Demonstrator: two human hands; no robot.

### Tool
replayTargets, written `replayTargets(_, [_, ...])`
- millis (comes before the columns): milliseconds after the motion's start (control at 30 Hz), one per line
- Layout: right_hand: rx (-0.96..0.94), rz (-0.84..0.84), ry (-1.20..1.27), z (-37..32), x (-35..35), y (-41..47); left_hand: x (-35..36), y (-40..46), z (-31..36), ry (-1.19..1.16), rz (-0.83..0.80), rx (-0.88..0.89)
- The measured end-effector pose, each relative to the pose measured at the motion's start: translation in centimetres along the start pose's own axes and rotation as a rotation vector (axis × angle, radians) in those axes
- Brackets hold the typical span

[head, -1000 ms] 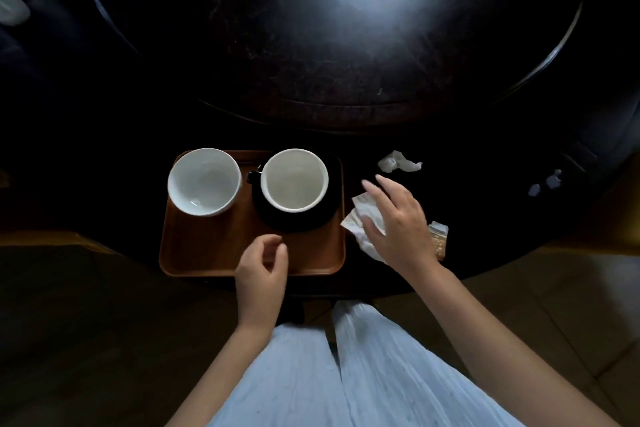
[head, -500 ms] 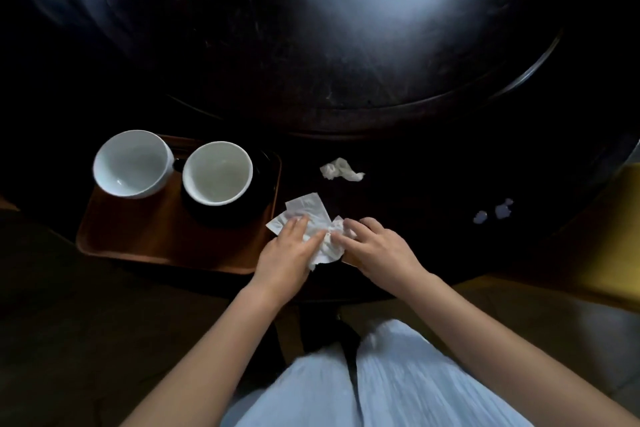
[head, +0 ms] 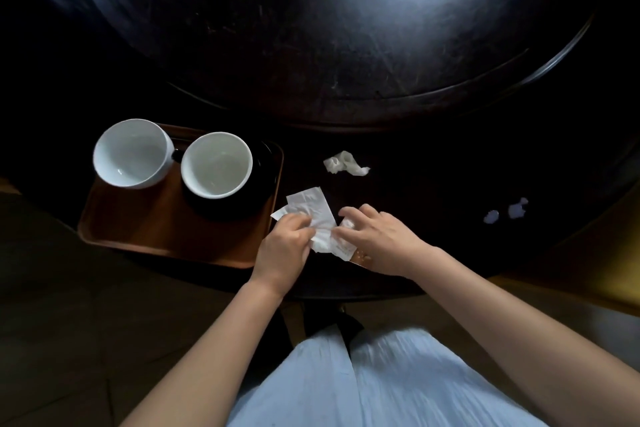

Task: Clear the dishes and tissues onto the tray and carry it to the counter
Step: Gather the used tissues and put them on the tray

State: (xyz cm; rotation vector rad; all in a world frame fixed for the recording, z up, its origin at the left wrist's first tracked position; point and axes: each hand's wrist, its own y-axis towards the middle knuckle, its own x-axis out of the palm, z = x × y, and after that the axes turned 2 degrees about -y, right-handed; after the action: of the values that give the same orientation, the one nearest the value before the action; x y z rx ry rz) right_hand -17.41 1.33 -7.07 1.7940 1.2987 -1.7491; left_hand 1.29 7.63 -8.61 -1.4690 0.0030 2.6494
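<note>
The head view looks down on a dark round tabletop (head: 346, 62), scuffed and lit by a pale sheen across its raised middle disc, with dim floor below its near edge and a yellowish strip at the far right. A brown tray (head: 145, 232) sits at the tabletop's near left edge, its near rim reaching slightly past the edge. On the tray stand two white cups: the left cup (head: 133, 153) directly on the tray, the right cup (head: 216, 165) on a black saucer (head: 242, 208) in the tray's far right corner.

Just right of the tray, flat tissues (head: 311, 210) lie on the tabletop. The left hand (head: 285, 246) pinches their near left part with curled fingers; the right hand (head: 377, 241) presses bent fingertips onto their right side, and I cannot tell whether it grips them. A brownish packet (head: 360, 257) peeks from under the right hand. A crumpled tissue (head: 344, 164) lies apart, farther in. Two small pale scraps (head: 507, 213) lie well right, near the rim. No writing is legible. Pale clothing (head: 363, 381) fills the lower frame.
</note>
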Motion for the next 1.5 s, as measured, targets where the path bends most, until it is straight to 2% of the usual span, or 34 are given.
replayTargets(267, [0.12, 0.19, 0.003, 0.5, 2.2, -3.7, 0.3, -0.6, 0.0, -0.068, 0.061, -0.073])
replayTargets(367, [0.207, 0.346, -0.008, 0.1, 2.6, -4.5, 0.1, -0.9, 0.2, -0.106, 0.118, -0.154])
replayTargets(467, [0.41, 0.498, 0.248, -0.6, 1.8, -4.4, -0.3, -1.1, 0.5, -0.212, 0.211, -0.299])
replayTargets(500, [0.5, 0.497, 0.397, -0.7, 1.6, -4.2, -0.5, -1.2, 0.6, -0.253, 0.243, -0.354])
replayTargets(567, [0.643, 0.36, 0.631, -1.0, 1.7, -3.5, -0.7, -1.5, 0.6, -0.336, 0.284, -0.451])
replayTargets(633, [0.713, 0.249, 0.624, -1.4, 2.2, -2.9, -0.6, -1.7, 0.6, -0.392, 0.299, -0.503])
replayTargets(833, [0.673, 0.331, 0.493, -3.0, 3.0, -2.4, 0.2, -2.0, 0.9, -0.342, 0.197, -0.468])
replayTargets(1033, [0.702, 0.465, 0.819, -1.8, 0.5, -1.5, 0.2, -1.4, 0.9, -0.249, 0.196, -0.455])
replayTargets(1133, [0.628, 0.52, 0.718, 0.1, -1.2, 0.4, 0.2, -1.3, 1.4, -0.146, 0.188, -0.457])
replayTargets(1200, [0.559, 0.527, 0.588, 1.1, -2.1, 2.0, 0.6, -1.4, 1.5, -0.02, 0.184, -0.39])
replayTargets(1267, [0.504, 0.49, 0.475, 1.9, -2.5, 3.8, 1.0, -1.3, 1.2, 0.109, 0.185, -0.336])
replayTargets(1400, [0.484, 0.311, 0.373, 3.0, -3.3, 6.4, 1.0, -1.1, 0.8, 0.252, 0.114, -0.3])
replayTargets(1500, [0.508, 0.289, 0.361, 2.9, -3.7, 7.4, 0.5, -0.8, 1.1, 0.209, 0.083, -0.354])
